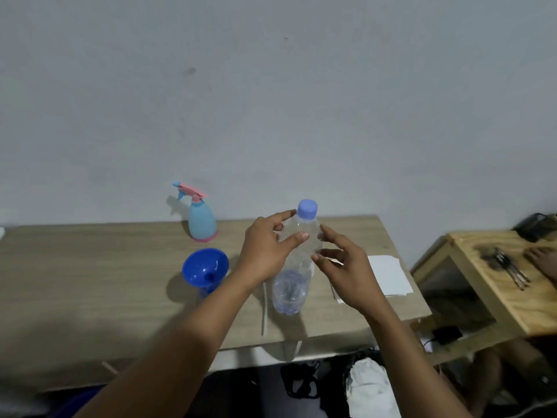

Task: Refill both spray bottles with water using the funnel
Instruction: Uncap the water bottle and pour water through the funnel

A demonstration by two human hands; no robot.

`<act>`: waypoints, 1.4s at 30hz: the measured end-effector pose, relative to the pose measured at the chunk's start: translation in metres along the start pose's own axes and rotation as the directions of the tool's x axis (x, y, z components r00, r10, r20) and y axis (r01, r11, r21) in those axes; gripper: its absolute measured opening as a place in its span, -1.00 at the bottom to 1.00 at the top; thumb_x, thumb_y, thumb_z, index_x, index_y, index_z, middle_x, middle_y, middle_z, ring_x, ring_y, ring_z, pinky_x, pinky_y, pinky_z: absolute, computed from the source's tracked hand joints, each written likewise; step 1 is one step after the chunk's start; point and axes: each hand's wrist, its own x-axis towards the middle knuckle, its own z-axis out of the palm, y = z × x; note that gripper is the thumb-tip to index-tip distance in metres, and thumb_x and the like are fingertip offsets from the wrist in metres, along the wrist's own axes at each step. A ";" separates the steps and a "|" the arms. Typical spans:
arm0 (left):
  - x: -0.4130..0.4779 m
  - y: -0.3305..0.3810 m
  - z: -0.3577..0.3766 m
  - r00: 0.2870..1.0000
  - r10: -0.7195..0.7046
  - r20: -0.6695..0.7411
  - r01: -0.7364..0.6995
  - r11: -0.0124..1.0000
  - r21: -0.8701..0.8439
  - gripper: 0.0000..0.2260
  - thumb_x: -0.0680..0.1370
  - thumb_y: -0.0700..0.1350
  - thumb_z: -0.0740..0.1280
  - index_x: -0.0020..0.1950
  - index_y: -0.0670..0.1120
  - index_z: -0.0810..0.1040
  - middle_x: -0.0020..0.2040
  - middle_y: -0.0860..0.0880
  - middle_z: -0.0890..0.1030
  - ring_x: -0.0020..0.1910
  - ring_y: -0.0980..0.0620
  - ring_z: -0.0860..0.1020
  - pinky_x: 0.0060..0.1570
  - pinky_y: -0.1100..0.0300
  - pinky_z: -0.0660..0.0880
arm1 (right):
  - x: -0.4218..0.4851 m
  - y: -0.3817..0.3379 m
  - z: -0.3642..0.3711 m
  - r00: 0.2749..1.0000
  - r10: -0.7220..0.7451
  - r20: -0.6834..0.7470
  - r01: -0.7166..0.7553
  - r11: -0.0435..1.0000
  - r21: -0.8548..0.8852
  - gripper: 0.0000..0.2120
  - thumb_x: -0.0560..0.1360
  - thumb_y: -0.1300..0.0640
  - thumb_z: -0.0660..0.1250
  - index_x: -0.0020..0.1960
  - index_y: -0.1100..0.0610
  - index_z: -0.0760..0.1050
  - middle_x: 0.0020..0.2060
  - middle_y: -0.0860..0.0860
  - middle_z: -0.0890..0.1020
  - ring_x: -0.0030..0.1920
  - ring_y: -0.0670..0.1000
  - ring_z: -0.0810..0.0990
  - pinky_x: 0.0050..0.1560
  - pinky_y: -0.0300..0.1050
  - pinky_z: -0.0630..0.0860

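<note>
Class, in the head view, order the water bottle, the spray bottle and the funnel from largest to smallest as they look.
1. water bottle: clearly largest.
2. spray bottle and funnel: look about alike; the spray bottle stands farther from the camera, so no ranking between them.

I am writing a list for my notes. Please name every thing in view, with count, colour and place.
water bottle: one, clear with purple cap, upright mid-table
spray bottle: one, light blue and pink, back of table
funnel: one, dark blue, left of water bottle
paper: one, white, right end of table
table: one, light wood, against grey wall
side table: one, pale wood, far right
cloth: one, white, below table edge
left hand: one, pinches water bottle's upper part
right hand: one, open, beside water bottle
</note>
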 end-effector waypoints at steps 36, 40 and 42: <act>-0.021 -0.030 0.014 0.994 0.065 -0.092 -0.061 0.997 0.047 -0.37 0.36 0.09 0.57 0.36 0.16 0.38 0.28 0.21 0.52 0.29 0.18 0.47 0.20 0.01 0.55 | 0.030 -0.046 0.047 0.962 -0.094 -0.258 0.130 0.984 0.125 -0.73 0.43 0.02 0.55 0.02 0.03 0.51 -0.08 -0.04 0.65 -0.01 0.03 0.64 0.12 0.11 0.56; -0.020 -0.031 0.014 0.992 0.060 -0.109 -0.056 0.998 0.040 -0.37 0.34 0.14 0.56 0.34 0.20 0.38 0.25 0.23 0.53 0.26 0.19 0.48 0.18 0.01 0.57 | 0.026 -0.042 0.041 0.979 -0.109 -0.173 0.130 0.985 0.115 -0.81 0.58 0.04 0.38 0.18 -0.02 0.58 0.08 -0.14 0.65 0.11 -0.11 0.62 0.15 -0.04 0.54; -0.019 -0.032 0.014 0.992 0.056 -0.111 -0.052 0.998 0.040 -0.38 0.34 0.14 0.56 0.33 0.21 0.38 0.23 0.26 0.52 0.27 0.18 0.48 0.19 0.01 0.56 | 0.026 -0.042 0.040 0.980 -0.127 -0.153 0.142 0.986 0.091 -0.75 0.60 0.02 0.35 0.26 -0.02 0.56 0.13 -0.15 0.63 0.13 -0.17 0.60 0.14 -0.16 0.51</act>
